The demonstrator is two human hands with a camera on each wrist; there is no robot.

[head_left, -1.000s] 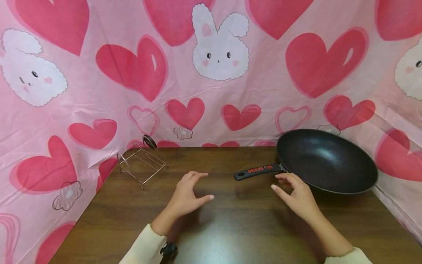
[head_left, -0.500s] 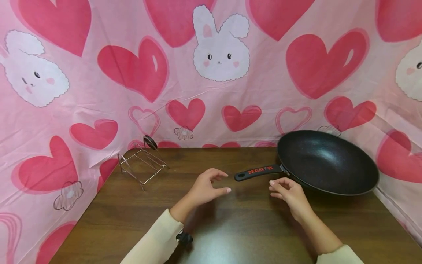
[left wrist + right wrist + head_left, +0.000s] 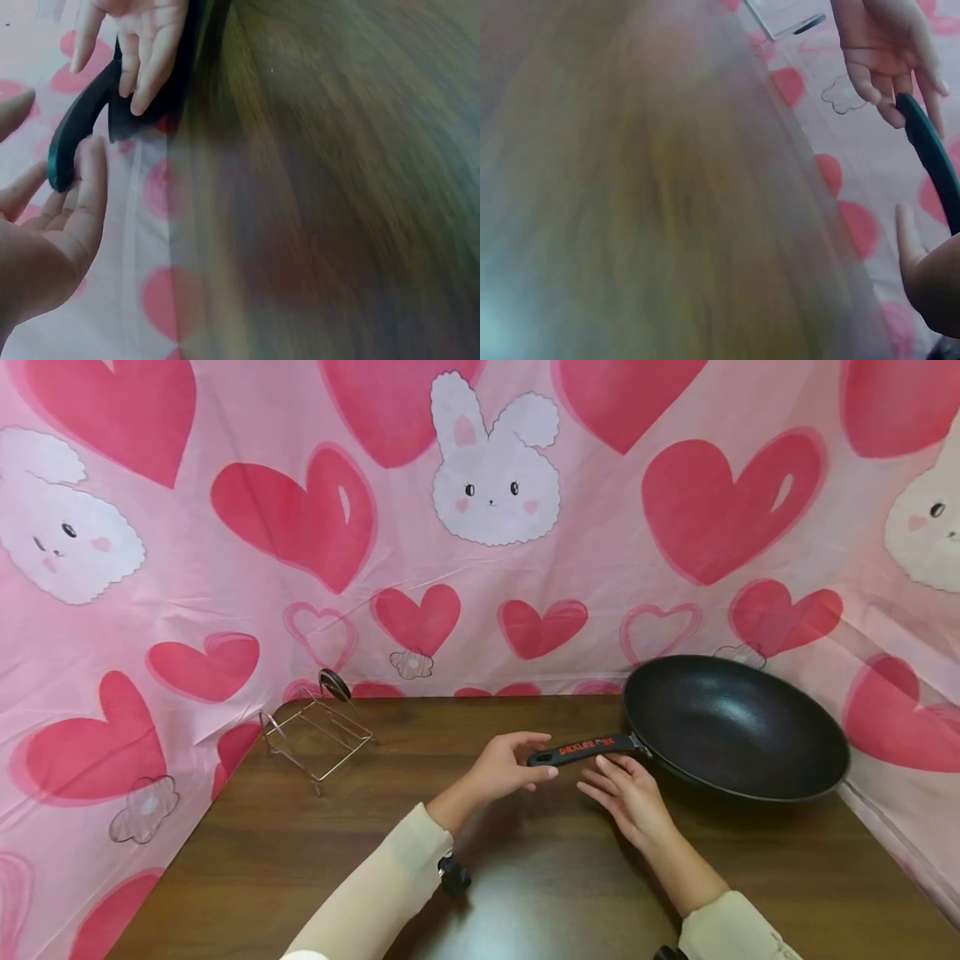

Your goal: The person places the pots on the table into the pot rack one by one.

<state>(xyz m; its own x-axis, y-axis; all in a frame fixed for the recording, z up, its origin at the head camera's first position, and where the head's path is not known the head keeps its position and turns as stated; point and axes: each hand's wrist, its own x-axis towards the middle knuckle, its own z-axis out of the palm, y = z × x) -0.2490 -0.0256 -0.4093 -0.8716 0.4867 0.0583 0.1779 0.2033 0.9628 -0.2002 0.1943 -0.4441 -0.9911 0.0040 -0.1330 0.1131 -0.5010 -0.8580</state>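
A black frying pan [image 3: 738, 727] sits at the right of the table, its bowl tilted toward me. Its handle [image 3: 581, 748], with red lettering, points left. My left hand [image 3: 504, 768] is at the handle's end, thumb on the near side and fingers on the far side, loosely spread around it. In the left wrist view, the fingers [image 3: 91, 180] lie right by the tip of the handle [image 3: 75, 131], the thumb standing apart. Just below the handle, near the pan, my right hand [image 3: 633, 797] holds its fingers extended, fingertips close to the handle's underside.
A wire rack [image 3: 318, 739] with a round dark knob-like piece [image 3: 334, 684] stands at the table's back left. The wooden table [image 3: 525, 877] ends at a pink cloth backdrop [image 3: 480, 568] with hearts and rabbits, which also rises along both sides.
My left hand has moved right, reaching the end of the pan handle. My right hand has shifted left along the handle, its fingers first drawn together, then spread. Pan and rack stay put.
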